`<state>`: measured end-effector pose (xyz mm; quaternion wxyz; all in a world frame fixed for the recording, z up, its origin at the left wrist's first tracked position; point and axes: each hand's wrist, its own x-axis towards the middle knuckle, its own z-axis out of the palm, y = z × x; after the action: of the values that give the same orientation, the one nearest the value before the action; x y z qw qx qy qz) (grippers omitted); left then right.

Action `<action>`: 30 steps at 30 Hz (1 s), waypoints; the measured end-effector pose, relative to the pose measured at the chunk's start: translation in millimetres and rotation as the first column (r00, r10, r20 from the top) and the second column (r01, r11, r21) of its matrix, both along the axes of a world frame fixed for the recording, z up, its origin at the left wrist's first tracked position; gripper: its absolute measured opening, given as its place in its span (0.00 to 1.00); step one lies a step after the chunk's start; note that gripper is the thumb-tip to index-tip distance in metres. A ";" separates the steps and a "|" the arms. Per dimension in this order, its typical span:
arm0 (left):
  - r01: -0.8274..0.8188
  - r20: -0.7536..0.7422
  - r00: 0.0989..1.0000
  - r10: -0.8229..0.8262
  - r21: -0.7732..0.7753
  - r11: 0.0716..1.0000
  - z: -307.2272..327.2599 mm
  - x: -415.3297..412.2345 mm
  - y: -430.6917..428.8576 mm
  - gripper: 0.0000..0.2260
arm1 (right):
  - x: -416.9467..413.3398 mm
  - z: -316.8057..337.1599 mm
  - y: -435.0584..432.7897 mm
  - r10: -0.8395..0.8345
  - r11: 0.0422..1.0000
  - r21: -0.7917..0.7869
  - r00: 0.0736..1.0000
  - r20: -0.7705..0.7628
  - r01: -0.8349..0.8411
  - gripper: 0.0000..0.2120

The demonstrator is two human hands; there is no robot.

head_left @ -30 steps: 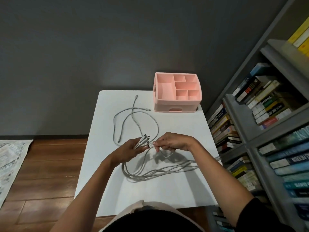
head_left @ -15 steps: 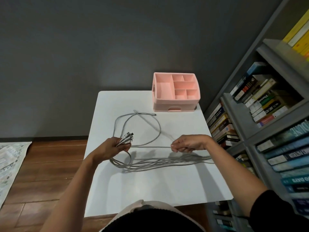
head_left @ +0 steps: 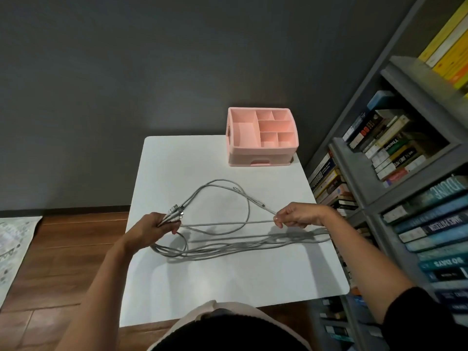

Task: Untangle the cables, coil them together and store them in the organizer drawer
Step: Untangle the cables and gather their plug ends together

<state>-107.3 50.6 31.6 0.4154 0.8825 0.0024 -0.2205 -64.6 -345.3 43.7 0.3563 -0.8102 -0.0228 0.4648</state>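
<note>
At far left, one patterned rug (head_left: 12,239), flat on a wooden floor (head_left: 76,249). Next, one white desk (head_left: 228,282), carrying everything of the task.

Above its left side, the left hand (head_left: 152,229), fingers curled round a bunch of metal-tipped plug ends (head_left: 175,212) fanned up and to the right; four or five by the look, exact number not readable. From that fist, gray cables (head_left: 235,247) in three directions:
- one wide loop flat on the desk toward the back;
- one single strand stretched straight across to the other hand;
- one loose sheaf of several strands on the desk, sagging below the left hand and trailing right, under the right wrist, to the desk's right edge.

Right of centre, the right hand (head_left: 296,216), thumb and forefinger pinching that straight strand. From the same pinch, a second strand up and to the left, with a small plug (head_left: 263,205) on it near the hand.

At the desk's back right corner, well apart from the cables, one pink organizer (head_left: 260,150). Six open compartments on top: one large at left, two small at the back, one wide in the middle, two small at the front, with a bare pink bottom showing in each. Under them, one drawer (head_left: 259,162), pushed in, cutout handle to the front.

Far right, one gray bookshelf (head_left: 405,184), with rows of books (head_left: 390,148) upright and stacked.
</note>
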 end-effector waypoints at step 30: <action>-0.080 0.074 0.994 0.075 0.070 0.994 -28.0 1.7 4.3 0.14 | 22.1 50.8 -1.8 -0.222 0.973 0.038 0.891 0.396 0.226 0.11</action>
<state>-105.6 54.9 3.6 0.3912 0.9035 0.0301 -0.1725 -42.4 -347.1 94.5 0.3916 -0.8864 0.0009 0.2467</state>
